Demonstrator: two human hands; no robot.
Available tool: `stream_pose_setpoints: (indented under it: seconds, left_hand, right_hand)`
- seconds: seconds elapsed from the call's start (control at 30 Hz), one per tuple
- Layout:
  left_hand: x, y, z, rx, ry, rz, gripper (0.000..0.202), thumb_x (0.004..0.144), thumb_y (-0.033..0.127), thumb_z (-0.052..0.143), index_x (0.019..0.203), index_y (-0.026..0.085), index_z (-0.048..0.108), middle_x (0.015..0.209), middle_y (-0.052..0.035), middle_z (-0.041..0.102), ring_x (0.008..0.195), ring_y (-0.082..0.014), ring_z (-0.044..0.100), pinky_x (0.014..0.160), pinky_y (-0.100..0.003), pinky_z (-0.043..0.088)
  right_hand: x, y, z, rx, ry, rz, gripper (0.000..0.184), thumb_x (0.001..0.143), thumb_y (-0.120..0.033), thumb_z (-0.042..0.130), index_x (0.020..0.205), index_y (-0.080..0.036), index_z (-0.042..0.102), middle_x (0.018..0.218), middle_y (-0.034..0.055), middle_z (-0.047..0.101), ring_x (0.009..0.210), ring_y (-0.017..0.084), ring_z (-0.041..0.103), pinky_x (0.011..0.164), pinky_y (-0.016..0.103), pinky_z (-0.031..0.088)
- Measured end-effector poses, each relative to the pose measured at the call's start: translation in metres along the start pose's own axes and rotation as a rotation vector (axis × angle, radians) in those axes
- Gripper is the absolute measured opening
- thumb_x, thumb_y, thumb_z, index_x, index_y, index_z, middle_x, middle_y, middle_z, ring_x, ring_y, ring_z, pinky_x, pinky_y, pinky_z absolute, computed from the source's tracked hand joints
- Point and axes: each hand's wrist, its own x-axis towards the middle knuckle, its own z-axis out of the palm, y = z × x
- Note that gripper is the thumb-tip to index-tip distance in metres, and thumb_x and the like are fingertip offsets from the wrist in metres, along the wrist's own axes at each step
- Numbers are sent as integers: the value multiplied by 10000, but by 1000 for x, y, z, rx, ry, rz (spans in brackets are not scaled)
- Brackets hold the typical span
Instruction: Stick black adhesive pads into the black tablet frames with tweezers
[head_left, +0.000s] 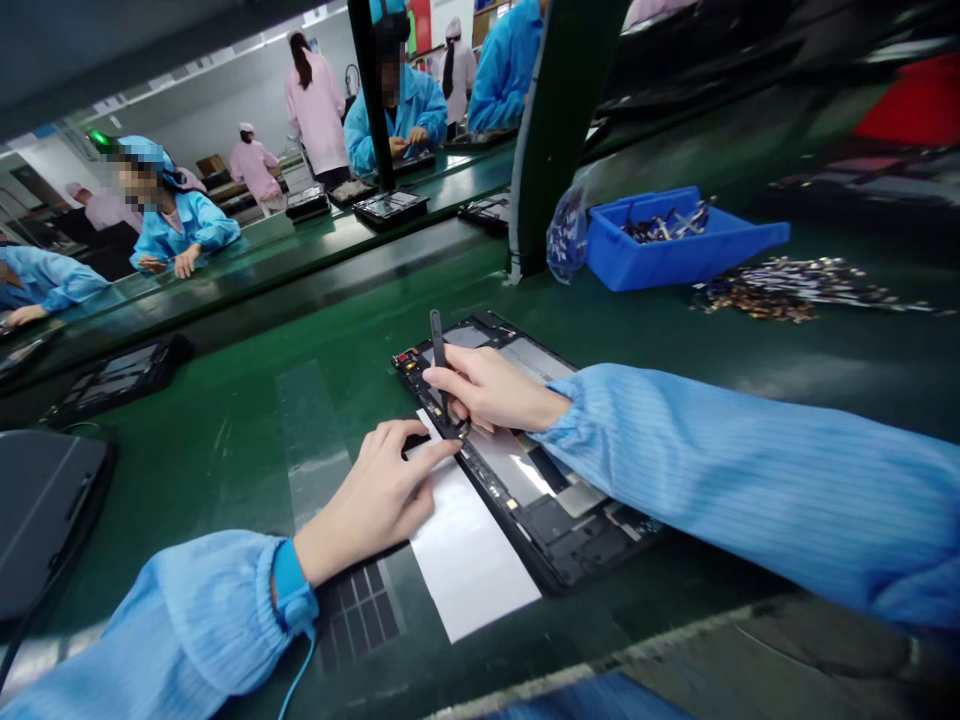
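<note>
Fingers of the right hand (495,390) are clenched around a black spudger (438,350), which stands nearly upright with its tip down at the open tablet (562,525), while the left hand (375,505) lies relaxed, holding nothing, its fingers curved over a white sheet (469,560) along the tablet's near edge. Tablet and sheet lie flat on a green conveyor belt (225,470) under both hands. Farther out, a blue bin (675,245) sits at 1 o'clock, a heap of flex cables (765,292) at 2 o'clock, another tablet (124,380) at 10 o'clock, and co-workers in blue smocks (180,228) beyond it.
</note>
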Motion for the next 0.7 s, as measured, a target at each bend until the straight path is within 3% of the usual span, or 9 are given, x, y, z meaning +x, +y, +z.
stream_pose_setpoints:
  seconds: [0.13,0.27,0.5,0.6,0.7]
  left_hand:
    - [-1,1,3,48,15,-13,484,797,105,393,1272,192,414,1202,-131,393,1112,-259,387,936,-443,374]
    - [2,-1,7,93,21,-50,526,800,144,388,1324,171,346,1197,-148,384,1103,-273,387,905,-452,384]
    - [8,3,9,163,23,27,479,791,98,361,1268,115,401,981,-123,470,928,-245,421,767,-398,411]
    - [6,7,8,170,15,95,459,787,83,367,1242,116,426,967,-120,475,906,-241,409,750,-388,399]
    - [3,8,10,186,31,71,459,797,100,367,1253,133,414,989,-116,480,915,-241,411,750,-391,389]
  right_hand:
    - [-1,1,1,-25,45,-62,158,888,-151,429,732,-177,417,433,-78,476,305,55,428,356,166,310]
    - [0,4,2,94,56,-28,130,903,-176,407,774,-186,407,408,-91,454,262,57,384,298,163,273]
    - [-1,6,2,201,43,56,150,918,-216,409,771,-194,389,398,-94,447,222,60,373,226,153,249]
    - [-2,8,1,236,40,59,169,919,-229,417,758,-196,380,396,-94,450,220,57,374,224,147,253]
    - [-1,9,1,269,36,62,179,924,-239,409,754,-199,373,392,-96,449,220,59,373,228,146,253]
